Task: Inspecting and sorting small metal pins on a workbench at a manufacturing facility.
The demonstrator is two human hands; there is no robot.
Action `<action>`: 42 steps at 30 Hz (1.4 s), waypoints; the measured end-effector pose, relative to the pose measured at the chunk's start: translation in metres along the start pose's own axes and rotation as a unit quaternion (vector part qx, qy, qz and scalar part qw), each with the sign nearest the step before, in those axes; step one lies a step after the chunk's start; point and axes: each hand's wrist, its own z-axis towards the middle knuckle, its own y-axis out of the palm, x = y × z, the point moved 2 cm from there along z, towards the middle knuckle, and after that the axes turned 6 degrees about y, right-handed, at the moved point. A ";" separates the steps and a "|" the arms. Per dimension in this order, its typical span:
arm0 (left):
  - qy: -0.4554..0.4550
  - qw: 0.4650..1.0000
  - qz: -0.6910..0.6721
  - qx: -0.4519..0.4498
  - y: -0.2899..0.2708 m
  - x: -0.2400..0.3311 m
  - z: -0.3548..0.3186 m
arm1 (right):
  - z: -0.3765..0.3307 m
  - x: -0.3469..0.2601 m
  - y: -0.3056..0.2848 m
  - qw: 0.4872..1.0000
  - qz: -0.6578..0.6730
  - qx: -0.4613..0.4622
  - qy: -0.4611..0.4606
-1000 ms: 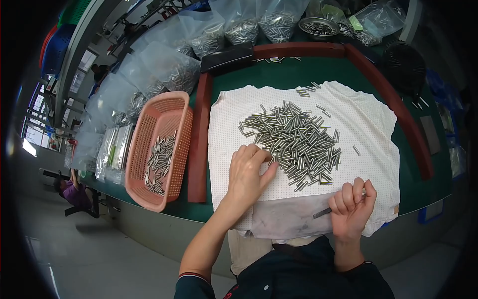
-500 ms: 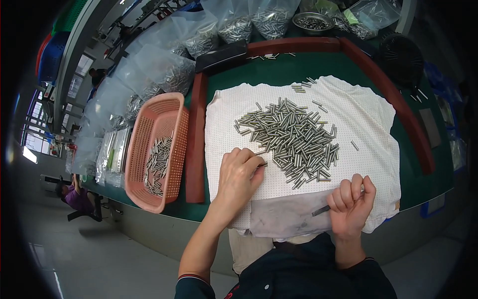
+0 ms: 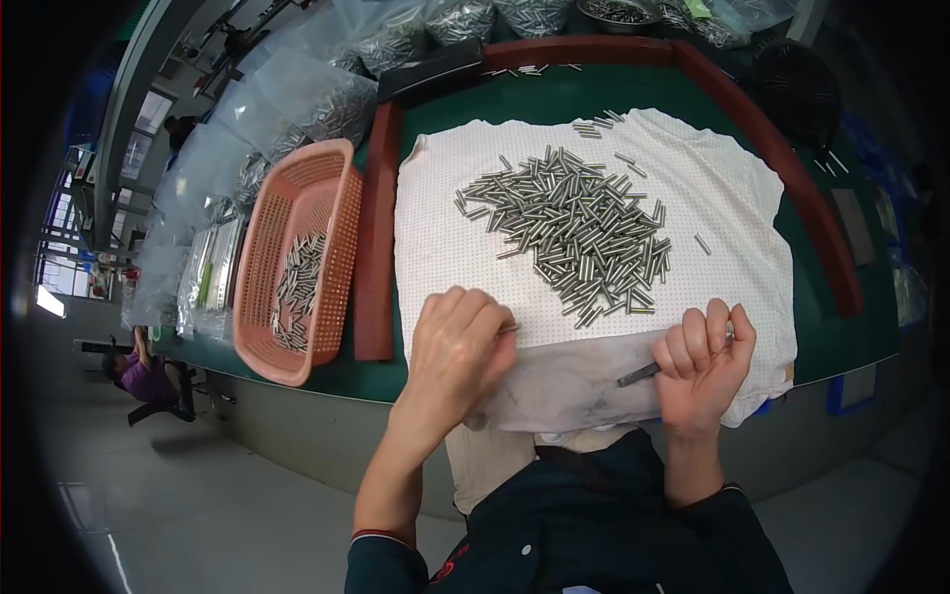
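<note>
A heap of short metal pins (image 3: 584, 233) lies on a white dotted cloth (image 3: 435, 233). Just nearer than the heap's left side, my left hand (image 3: 453, 346) is closed on a metal pin (image 3: 510, 328), whose end pokes out past the fingertips. My right hand (image 3: 703, 368) is curled round a dark, flat-ended tool (image 3: 638, 375) over the cloth's near right part; most of the tool is hidden in the palm. Something small and shiny shows between that hand's thumb and forefinger. Between the hands a stained greyish cloth (image 3: 554, 384) lies along the near edge.
Left of a dark red rail (image 3: 376, 247) stands a pink plastic basket (image 3: 343, 257) with more pins. Bags of metal parts (image 3: 332, 109) and a metal bowl (image 3: 618, 14) line the back. Another rail (image 3: 767, 163) bounds the right side. A person (image 3: 146, 371) sits far left.
My left hand has drawn back from the heap toward me with the pin. The whole view has shifted, so the table sits higher in it. My right hand keeps its hold.
</note>
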 end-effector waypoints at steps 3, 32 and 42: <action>-0.005 0.996 -0.064 -0.055 -0.007 0.026 -0.020 | -0.008 0.006 0.015 0.999 -0.028 -0.032 -0.023; -0.039 0.993 -0.113 -0.021 0.011 0.025 -0.042 | -0.003 0.083 0.034 0.979 -0.157 -0.117 -0.049; -0.013 0.994 -0.105 -0.041 0.011 0.022 -0.044 | -0.010 0.094 0.044 0.899 -0.373 -0.177 -0.147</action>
